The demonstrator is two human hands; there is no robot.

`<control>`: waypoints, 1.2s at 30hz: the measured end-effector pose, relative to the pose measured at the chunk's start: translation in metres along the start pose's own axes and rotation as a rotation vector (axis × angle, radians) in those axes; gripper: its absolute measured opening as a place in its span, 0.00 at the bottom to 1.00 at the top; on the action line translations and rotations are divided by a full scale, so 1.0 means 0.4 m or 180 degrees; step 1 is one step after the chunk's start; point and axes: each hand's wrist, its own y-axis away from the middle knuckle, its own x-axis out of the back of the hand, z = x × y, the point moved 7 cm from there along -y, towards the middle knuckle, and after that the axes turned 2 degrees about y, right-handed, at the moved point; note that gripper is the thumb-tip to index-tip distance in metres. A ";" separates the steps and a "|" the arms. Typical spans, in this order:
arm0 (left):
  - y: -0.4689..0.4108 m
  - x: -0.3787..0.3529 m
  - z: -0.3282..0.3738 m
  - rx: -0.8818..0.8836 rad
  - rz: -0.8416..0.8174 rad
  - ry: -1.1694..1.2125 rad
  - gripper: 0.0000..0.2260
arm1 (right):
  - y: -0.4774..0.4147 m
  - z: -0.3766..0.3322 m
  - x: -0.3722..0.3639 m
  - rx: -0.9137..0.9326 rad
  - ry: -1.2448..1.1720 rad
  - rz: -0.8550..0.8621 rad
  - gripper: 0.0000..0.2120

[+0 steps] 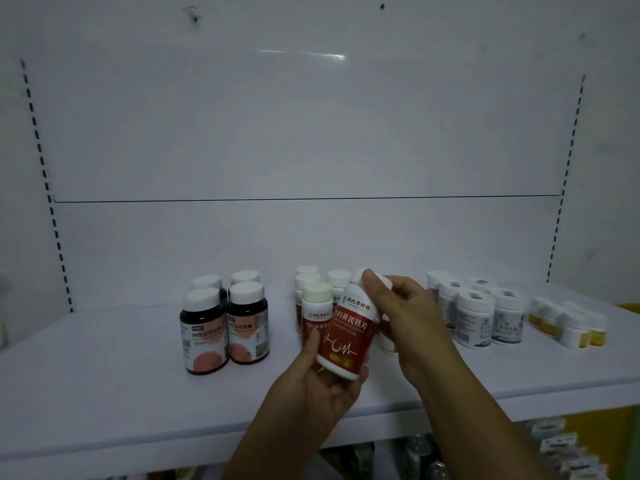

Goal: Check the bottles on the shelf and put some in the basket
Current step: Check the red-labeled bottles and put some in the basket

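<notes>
Red-labelled bottle [346,336], white cap, tilted above the shelf [104,393] front: my left hand [322,386] curls round its base and my right hand [405,317] pinches the cap. I read "湖北李时珍" and "当归黄芪铁片". Matching bottles [313,313] stand just behind. Dark bottles [225,327] stand left and white-blue tubs [478,317] right, print too blurred.

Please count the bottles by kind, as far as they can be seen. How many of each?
Dark bottles: 4
Standing red-label bottles: at least 4
Held red-label bottle: 1
Blue-white jars: at least 5
Yellow jars: at least 4
Total: at least 18
</notes>
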 end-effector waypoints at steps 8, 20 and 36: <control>-0.002 0.031 -0.029 -0.0120 0.0029 -0.0288 0.20 | -0.005 0.040 0.008 -0.0169 -0.0209 -0.0463 0.08; 0.006 0.021 -0.036 -0.0111 -0.0127 -0.0509 0.23 | -0.015 0.051 0.010 -0.0050 -0.0166 -0.0730 0.14; -0.001 0.029 0.000 -0.1067 -0.0003 -0.0971 0.20 | -0.013 0.092 -0.009 -0.0033 -0.0069 -0.0767 0.16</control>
